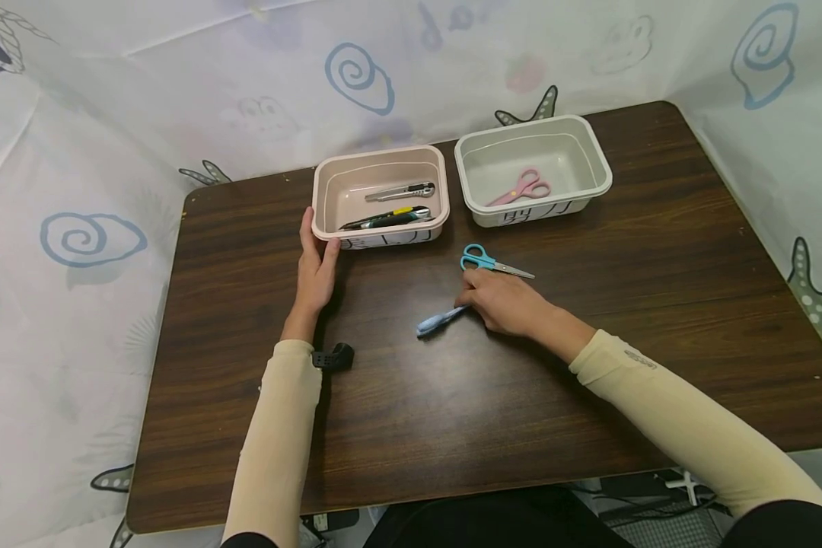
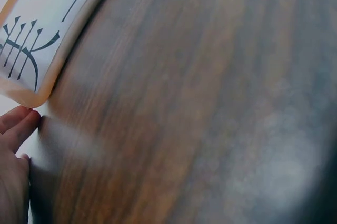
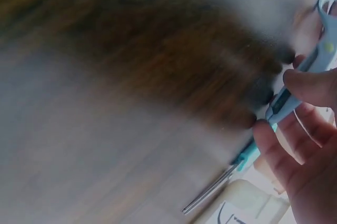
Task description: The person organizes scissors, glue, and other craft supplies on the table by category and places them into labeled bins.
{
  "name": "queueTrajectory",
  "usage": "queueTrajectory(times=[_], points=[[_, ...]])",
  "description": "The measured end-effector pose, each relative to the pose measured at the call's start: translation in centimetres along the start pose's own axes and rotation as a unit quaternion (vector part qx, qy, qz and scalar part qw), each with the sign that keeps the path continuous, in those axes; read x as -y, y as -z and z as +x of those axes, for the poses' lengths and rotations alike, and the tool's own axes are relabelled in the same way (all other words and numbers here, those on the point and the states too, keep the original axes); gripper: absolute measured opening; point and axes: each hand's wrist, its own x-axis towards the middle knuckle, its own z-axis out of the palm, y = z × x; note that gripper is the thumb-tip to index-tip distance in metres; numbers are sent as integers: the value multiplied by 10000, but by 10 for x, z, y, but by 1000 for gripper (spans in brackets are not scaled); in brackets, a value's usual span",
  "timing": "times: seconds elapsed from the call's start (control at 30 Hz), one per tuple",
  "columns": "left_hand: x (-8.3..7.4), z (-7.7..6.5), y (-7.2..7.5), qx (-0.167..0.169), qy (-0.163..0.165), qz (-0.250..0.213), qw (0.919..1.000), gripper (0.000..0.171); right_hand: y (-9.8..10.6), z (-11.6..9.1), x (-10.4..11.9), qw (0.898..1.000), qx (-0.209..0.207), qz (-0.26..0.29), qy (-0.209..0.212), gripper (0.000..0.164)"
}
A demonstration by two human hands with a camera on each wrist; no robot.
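My right hand (image 1: 510,303) pinches a pair of light blue scissors (image 3: 319,58) between thumb and fingers, low over the table. Part of the scissors is hidden behind the hand in the head view. Just beyond that hand, turquoise-handled scissors (image 1: 482,259) with metal blades lie on the tabletop. My left hand (image 1: 315,280) rests against the front left corner of a pink bin (image 1: 323,199), fingers fairly straight along its side and thumb at the front. Inside that bin are several utility knives, one of them silver (image 1: 404,192). In the left wrist view, fingertips (image 2: 29,121) touch the bin's lower corner.
A pale grey bin (image 1: 589,164) stands right of the pink one, holding pink scissors (image 1: 524,186). Both bins carry printed labels on their fronts. They stand along the back of the dark wooden table (image 1: 383,434), by a patterned cloth backdrop (image 1: 212,84).
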Motion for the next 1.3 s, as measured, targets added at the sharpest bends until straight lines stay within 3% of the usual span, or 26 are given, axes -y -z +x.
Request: queueTrajectory(times=[0.33, 0.43, 0.57, 0.73, 0.87, 1.03, 1.17, 1.3], points=[[1, 0, 1, -10, -130, -91, 9999, 65, 8, -8, 1, 9973, 604, 417, -46, 20], [1, 0, 1, -17, -143, -84, 9999, 64, 13, -8, 0, 9968, 617, 508, 24, 19], [1, 0, 0, -9, -93, -69, 9999, 64, 22, -10, -6, 9980, 326, 547, -36, 18], [2, 0, 0, -9, -22, -69, 10000, 65, 40, -13, -18, 9962, -548, 531, -422, 21], [3, 0, 0, -24, -43, -100, 9999, 65, 50, -14, -31, 9832, -1477, 507, -942, 24], [2, 0, 0, -12, -51, -74, 10000, 65, 63, -16, -51, 9524, -2472, 337, -1750, 26], [1, 0, 0, 5, -31, -42, 10000, 66, 72, -15, -66, 9304, -2797, 356, -2342, 26], [1, 0, -1, 2, -28, -59, 10000, 66, 75, -15, -77, 9211, -2822, 440, -2644, 28]])
